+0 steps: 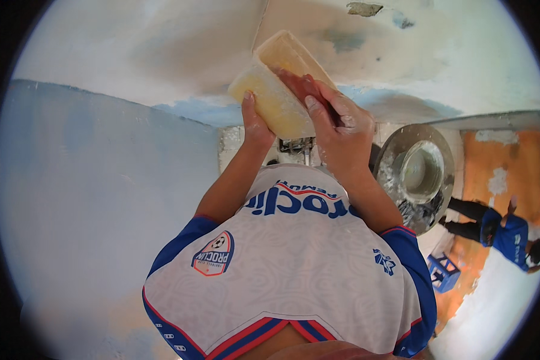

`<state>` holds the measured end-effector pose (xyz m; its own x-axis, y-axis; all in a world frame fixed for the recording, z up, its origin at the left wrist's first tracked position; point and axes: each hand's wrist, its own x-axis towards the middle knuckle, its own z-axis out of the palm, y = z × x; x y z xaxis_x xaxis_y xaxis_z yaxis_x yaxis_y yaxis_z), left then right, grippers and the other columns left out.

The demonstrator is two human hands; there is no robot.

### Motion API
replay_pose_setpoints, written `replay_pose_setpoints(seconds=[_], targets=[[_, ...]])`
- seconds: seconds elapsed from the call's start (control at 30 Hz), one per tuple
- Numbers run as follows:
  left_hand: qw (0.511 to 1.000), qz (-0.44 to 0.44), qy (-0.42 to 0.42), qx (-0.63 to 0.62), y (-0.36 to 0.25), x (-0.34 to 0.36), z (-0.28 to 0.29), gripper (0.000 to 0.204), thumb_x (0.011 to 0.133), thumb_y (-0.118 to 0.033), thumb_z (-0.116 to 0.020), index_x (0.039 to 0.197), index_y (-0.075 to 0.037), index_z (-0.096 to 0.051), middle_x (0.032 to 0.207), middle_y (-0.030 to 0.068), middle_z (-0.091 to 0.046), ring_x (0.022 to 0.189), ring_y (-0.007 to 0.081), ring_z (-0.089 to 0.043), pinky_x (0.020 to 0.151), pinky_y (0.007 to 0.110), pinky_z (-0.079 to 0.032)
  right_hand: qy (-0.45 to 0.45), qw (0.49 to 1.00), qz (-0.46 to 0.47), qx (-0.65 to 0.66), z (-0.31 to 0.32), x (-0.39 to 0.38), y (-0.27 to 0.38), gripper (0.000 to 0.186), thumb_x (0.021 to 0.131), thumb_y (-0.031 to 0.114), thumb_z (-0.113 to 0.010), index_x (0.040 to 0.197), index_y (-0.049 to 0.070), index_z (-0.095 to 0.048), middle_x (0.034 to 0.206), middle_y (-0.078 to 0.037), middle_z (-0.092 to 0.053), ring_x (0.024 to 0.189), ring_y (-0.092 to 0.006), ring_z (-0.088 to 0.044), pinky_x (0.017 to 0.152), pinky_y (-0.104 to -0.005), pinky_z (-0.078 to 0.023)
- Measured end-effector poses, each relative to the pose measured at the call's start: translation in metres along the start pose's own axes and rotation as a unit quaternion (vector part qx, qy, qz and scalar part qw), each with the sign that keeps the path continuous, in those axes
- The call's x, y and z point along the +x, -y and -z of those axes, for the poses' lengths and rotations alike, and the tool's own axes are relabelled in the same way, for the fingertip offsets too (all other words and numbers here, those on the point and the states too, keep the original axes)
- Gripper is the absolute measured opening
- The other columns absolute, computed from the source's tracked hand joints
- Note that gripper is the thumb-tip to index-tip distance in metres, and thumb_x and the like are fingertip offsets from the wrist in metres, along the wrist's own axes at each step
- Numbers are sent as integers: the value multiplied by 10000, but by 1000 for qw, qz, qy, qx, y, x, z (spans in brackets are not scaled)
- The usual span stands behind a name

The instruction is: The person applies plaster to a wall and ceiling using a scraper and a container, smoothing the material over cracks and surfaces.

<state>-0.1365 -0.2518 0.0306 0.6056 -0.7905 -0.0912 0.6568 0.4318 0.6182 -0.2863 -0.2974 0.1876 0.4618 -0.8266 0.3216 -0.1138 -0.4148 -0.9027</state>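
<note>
Held up in front of the chest: one pale yellow tub (274, 84), rectangular, tilted, open mouth turned toward the right hand. Left hand (253, 122) under the tub's near end, thumb up along its outer wall, other fingers hidden behind it, so grip only partly readable. Right hand (337, 127) at the tub's mouth, fingers pressed together around a red cloth (303, 86) and pushed against the inner wall; hand wet and soapy. Tub thus between the two hands, touching both, well above the sink area.

Below the hands, one metal tap (296, 144) on a tiled edge. Just right of the right forearm, one large steel basin (436, 198) with one smaller steel bowl (423, 169) sitting inside it. Further right, one small blue stool (442, 271) and one other person (506, 234) in blue, crouched, well apart.
</note>
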Motion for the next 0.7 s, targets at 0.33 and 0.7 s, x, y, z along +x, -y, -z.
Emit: replay_pose_setpoints(seconds=[0.33, 0.7], targets=[[989, -141, -36, -20, 70, -2, -33, 592, 1021, -462, -487, 1455, -66, -413, 1388, 143, -559, 1249, 297, -592, 1037, 453, -521, 124, 990, 33, 50, 119, 33, -31, 226, 899, -1, -666, 1112, -31, -735, 966, -151, -763, 836, -161, -716, 768, -270, -547], [985, -165, -58, 10, 76, -56, -44, 777, 988, -644, -398, 1509, -67, -398, 1462, 159, -525, 1313, 314, -545, 1100, 472, -459, 251, 940, -33, 228, 127, 71, -61, 281, 989, 57, -604, 1253, -36, -617, 1113, -121, -723, 1005, -148, -679, 894, -290, -532]])
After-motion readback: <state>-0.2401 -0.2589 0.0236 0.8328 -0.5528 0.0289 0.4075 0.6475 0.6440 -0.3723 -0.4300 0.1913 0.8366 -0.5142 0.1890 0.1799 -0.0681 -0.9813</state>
